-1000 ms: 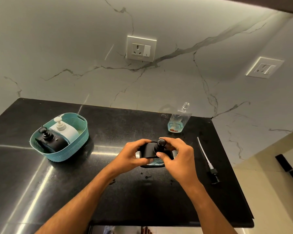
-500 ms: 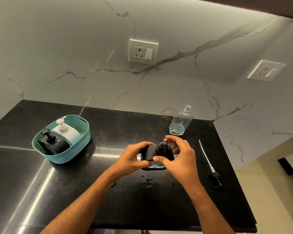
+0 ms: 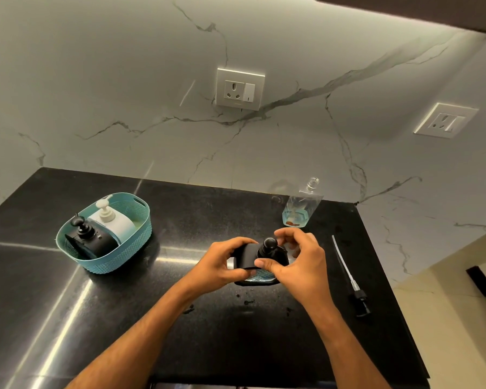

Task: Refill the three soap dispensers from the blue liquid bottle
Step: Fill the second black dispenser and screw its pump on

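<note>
A black soap dispenser (image 3: 249,256) stands on the black counter (image 3: 180,318) in the middle, blue liquid showing at its base. My left hand (image 3: 220,265) grips its body from the left. My right hand (image 3: 299,262) curls its thumb and fingers round the black pump head (image 3: 269,244) on top. The clear refill bottle (image 3: 300,207), uncapped and holding a little blue liquid at the bottom, stands behind by the wall. A teal basket (image 3: 118,259) at the left holds a black dispenser (image 3: 91,240) and a white dispenser (image 3: 111,221).
A loose pump with a long white tube (image 3: 348,276) lies on the counter at the right, near the counter's right edge. Small dark drops (image 3: 246,301) spot the counter in front of the dispenser. Marble wall with two sockets stands behind.
My right hand's fingers have shifted round the pump head, turning it. My left hand keeps its hold on the body. The view has tilted slightly.
</note>
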Action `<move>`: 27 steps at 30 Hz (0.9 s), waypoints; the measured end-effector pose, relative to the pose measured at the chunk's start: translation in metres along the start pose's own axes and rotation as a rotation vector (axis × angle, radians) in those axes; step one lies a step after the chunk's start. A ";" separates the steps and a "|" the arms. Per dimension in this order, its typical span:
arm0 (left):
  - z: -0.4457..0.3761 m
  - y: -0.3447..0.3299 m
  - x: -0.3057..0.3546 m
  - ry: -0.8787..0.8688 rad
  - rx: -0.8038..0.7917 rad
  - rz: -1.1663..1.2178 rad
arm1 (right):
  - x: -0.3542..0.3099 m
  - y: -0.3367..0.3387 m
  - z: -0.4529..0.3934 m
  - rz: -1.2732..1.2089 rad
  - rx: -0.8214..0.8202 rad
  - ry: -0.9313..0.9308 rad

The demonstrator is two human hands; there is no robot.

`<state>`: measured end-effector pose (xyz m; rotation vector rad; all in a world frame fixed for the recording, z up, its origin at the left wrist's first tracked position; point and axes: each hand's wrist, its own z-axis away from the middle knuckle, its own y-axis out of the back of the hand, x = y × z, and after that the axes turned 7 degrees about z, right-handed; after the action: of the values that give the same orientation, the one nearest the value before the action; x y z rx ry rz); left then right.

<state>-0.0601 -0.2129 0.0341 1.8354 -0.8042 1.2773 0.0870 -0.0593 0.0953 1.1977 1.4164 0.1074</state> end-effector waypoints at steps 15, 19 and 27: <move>-0.004 0.001 0.006 -0.019 -0.004 -0.018 | -0.003 -0.015 0.007 -0.060 0.146 0.010; -0.004 0.007 0.010 -0.017 0.000 -0.010 | 0.002 -0.007 0.003 -0.103 -0.011 0.057; -0.007 0.012 0.015 0.008 -0.020 -0.014 | -0.003 -0.014 0.002 -0.090 0.136 0.071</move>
<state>-0.0686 -0.2141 0.0524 1.8163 -0.7953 1.2625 0.0800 -0.0691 0.0880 1.2495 1.5577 -0.0094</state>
